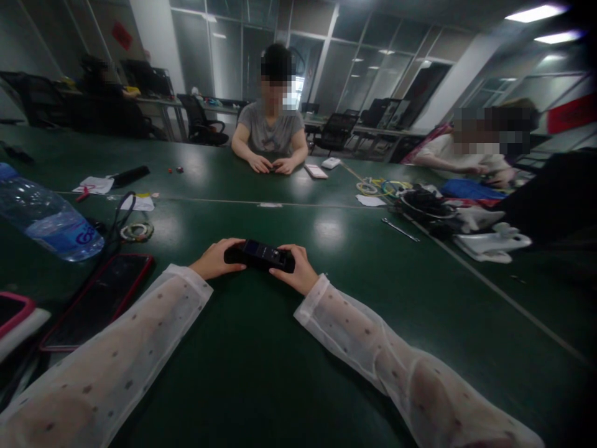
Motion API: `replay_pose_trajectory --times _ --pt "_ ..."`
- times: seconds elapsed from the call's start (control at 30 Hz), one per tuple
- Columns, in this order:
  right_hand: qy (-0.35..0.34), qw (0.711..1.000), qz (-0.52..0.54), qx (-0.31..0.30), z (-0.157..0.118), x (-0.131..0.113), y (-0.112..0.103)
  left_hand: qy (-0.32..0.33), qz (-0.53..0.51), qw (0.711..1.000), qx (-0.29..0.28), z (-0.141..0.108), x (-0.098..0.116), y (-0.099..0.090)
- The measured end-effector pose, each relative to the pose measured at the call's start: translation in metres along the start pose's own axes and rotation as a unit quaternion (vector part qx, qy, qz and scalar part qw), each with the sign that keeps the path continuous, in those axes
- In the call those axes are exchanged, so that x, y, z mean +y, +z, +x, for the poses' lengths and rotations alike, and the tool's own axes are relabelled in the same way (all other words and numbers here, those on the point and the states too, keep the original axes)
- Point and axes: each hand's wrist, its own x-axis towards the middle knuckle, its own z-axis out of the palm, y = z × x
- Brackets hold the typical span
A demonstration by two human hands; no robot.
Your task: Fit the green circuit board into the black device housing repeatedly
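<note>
A small black device (261,254) with a dark screen and tiny light markings is held at the middle of the green table (252,348). My left hand (218,259) grips its left end, thumb at the near side and fingers at the far side. Its right end is in my right hand (298,269), held the same way between thumb and fingers. Both wrists come out of sheer white dotted sleeves. What lies under the device is hidden.
To the left are a water bottle (60,218), a red-edged phone (100,302), a cable and a tape roll (137,232). A wrench (400,229), wires (382,188) and white tools (492,242) lie right. One person sits opposite, another at the right.
</note>
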Motion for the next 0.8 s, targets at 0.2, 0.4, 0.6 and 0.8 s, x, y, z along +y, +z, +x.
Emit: replay_pose_trajectory --times 0.2,0.4,0.6,0.8 --pt "-0.027 0.999 -0.003 0.028 0.001 0.001 0.001 0.000 0.014 1.000 -0.001 0.001 0.001 -0.001" --pt "-0.050 0.991 0.020 0.124 -0.001 -0.003 0.000 -0.009 0.010 1.000 -0.005 0.000 0.002 -0.001" --pt "0.007 0.953 -0.015 0.301 0.001 0.004 -0.002 0.013 0.004 1.000 -0.014 0.000 0.003 -0.002" --pt "0.136 0.952 -0.029 0.274 0.009 0.023 0.001 0.012 0.009 1.000 -0.012 0.001 0.002 -0.002"
